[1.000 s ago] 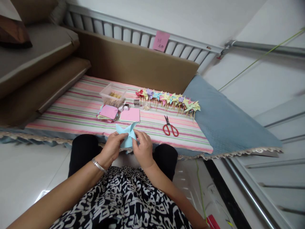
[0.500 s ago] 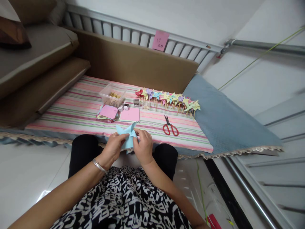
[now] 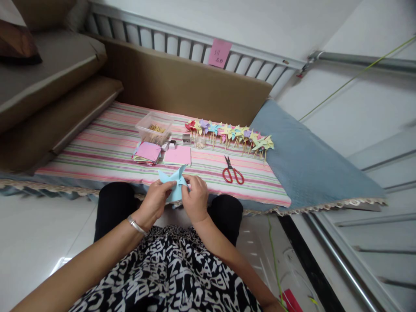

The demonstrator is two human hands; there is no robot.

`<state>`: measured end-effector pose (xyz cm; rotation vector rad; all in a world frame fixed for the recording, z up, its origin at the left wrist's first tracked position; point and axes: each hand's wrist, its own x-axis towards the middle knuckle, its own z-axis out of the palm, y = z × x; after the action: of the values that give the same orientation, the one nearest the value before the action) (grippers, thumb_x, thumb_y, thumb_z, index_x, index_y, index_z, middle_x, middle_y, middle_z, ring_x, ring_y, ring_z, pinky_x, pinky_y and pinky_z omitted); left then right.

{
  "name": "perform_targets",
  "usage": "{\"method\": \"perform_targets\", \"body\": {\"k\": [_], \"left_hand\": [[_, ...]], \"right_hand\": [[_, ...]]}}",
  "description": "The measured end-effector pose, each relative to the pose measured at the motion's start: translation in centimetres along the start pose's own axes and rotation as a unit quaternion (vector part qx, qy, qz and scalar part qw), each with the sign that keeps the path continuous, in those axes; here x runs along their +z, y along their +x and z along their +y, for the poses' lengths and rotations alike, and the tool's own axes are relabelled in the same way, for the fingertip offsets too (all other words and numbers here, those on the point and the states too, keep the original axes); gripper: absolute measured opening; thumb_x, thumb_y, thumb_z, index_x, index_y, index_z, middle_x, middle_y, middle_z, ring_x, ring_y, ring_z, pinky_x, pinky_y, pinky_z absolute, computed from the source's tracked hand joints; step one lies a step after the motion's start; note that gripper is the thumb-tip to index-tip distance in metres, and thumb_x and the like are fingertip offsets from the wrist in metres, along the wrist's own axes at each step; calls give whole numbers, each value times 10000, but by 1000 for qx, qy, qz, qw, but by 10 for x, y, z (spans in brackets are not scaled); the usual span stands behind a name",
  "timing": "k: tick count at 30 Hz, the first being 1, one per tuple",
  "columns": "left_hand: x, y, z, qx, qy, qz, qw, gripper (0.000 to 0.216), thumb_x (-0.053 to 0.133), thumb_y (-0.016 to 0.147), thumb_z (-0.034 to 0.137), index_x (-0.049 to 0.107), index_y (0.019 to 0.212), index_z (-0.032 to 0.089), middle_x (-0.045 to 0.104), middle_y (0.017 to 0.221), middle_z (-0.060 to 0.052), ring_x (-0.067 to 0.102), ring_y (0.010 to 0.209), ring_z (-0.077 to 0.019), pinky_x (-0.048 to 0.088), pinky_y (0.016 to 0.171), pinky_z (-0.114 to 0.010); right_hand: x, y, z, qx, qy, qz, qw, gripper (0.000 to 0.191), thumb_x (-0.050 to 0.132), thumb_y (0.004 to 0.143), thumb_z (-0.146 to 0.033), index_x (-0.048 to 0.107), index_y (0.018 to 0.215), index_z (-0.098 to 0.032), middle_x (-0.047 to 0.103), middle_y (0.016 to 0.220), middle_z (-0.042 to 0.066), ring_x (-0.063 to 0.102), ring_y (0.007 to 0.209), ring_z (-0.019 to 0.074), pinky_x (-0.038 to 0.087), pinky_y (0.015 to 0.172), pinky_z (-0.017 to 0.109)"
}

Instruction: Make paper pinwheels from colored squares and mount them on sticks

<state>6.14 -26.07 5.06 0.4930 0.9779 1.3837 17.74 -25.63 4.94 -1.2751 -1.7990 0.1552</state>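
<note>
A light blue paper pinwheel (image 3: 172,178) is held over my lap, at the near edge of the striped cloth (image 3: 107,151). My left hand (image 3: 154,201) pinches its left side with closed fingers. My right hand (image 3: 195,197) grips its right side, fingertips pressed at the folded centre. A silver bracelet sits on my left wrist. Beyond the hands lie a pink paper sheet (image 3: 177,156) and a stack of coloured sheets (image 3: 147,153).
Red scissors (image 3: 232,172) lie right of the pink sheet. A row of finished pinwheels on sticks (image 3: 230,135) stands behind. A clear box of sticks (image 3: 154,128) sits at the back left. A blue mat (image 3: 302,160) lies to the right, brown cushions (image 3: 48,86) to the left.
My right fingers have curled a little further over the blue pinwheel's centre. Both hands stay in nearly the same place.
</note>
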Motion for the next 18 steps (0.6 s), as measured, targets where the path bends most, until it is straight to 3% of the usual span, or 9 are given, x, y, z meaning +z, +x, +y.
{"method": "perform_targets", "body": {"k": [9,14,16,18], "left_hand": [[-1,0,-5,15,-18,9,1000,169,743,563,194,620,667,143,615,587,24,506,513,-97,403,573,-246],[-6,6,2,42,-15,28,999,204,755,561,207,631,707,136,634,633,3,533,565,-115,413,604,-256],[-12,12,7,68,-10,45,997,206,758,565,212,621,701,140,641,658,-1,537,586,-117,413,621,-257],[-16,16,12,94,-1,56,994,201,754,581,225,613,700,147,644,674,1,535,601,-116,411,637,-257]], "right_hand": [[5,0,-1,-3,6,23,1000,165,503,797,-133,624,900,-176,665,848,63,558,823,215,405,778,349],[0,-4,-5,6,116,36,993,206,507,826,-176,606,1007,-180,643,1001,90,552,983,218,419,879,382],[-6,-7,-10,76,204,36,975,188,545,819,-214,622,989,-195,631,1030,81,548,1011,209,417,903,379],[-11,-10,-16,213,339,1,916,147,595,796,-254,647,922,-198,644,922,50,584,854,173,461,789,333]]}}
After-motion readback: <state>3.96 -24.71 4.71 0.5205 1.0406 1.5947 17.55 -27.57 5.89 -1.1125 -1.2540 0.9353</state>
